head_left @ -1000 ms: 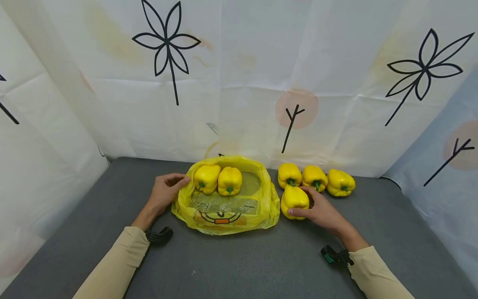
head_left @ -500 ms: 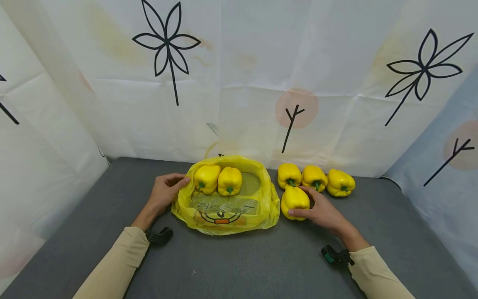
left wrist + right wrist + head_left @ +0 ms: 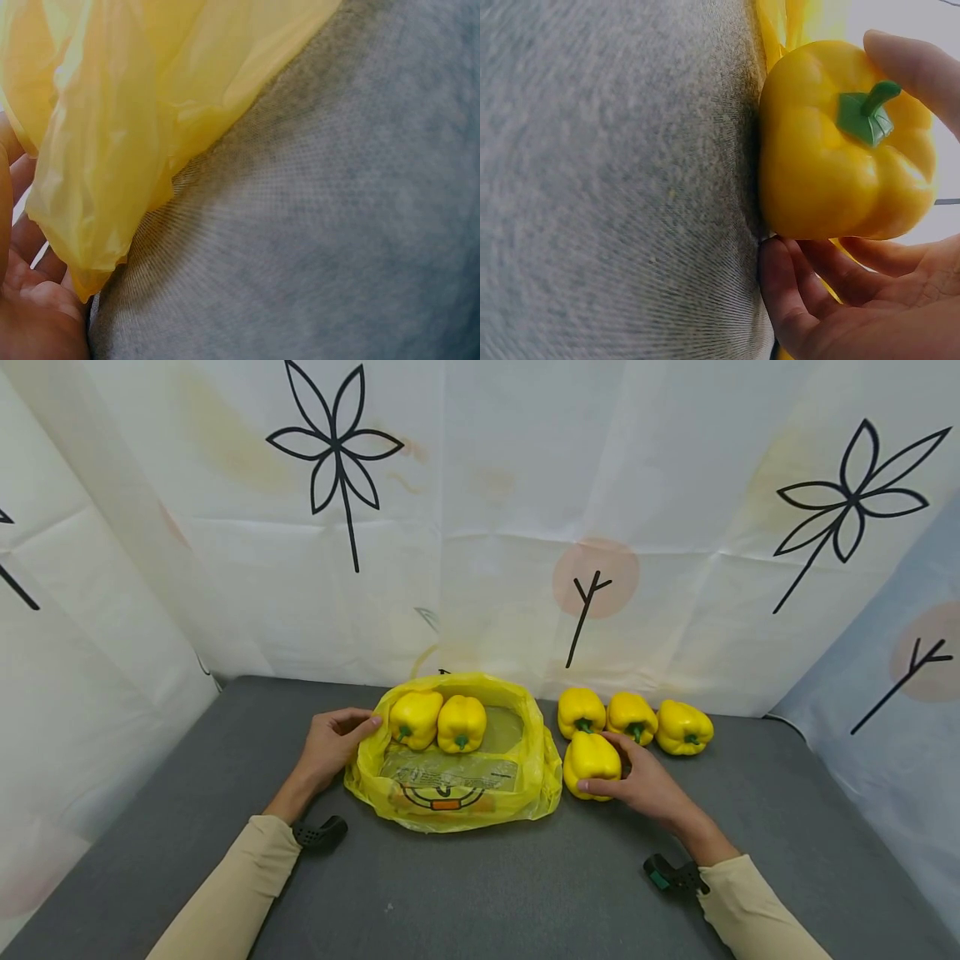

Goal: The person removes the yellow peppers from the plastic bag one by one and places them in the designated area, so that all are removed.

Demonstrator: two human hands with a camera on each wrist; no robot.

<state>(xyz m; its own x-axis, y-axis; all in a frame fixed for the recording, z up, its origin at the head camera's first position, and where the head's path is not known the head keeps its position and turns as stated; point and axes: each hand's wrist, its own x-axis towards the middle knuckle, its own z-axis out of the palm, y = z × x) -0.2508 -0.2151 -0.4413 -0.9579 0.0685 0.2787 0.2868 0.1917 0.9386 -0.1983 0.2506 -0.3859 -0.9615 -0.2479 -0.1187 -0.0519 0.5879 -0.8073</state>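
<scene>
A yellow plastic bag (image 3: 450,814) stands with its mouth spread wide, two yellow bell peppers (image 3: 462,724) lying inside at the back left. My left hand (image 3: 330,747) pinches the bag's left rim, thumb over the edge; in the left wrist view the hanging plastic (image 3: 105,165) covers part of the fingers. Just right of the bag, my right hand (image 3: 648,785) holds another yellow bell pepper (image 3: 589,767) between thumb and fingers. The right wrist view shows this pepper's green stem (image 3: 870,112) and its side resting against the table.
Three more yellow bell peppers (image 3: 632,717) sit in a row behind the right hand, near the back edge of the dark grey table (image 3: 480,893). A white printed cloth (image 3: 495,610) hangs behind the table and at both sides.
</scene>
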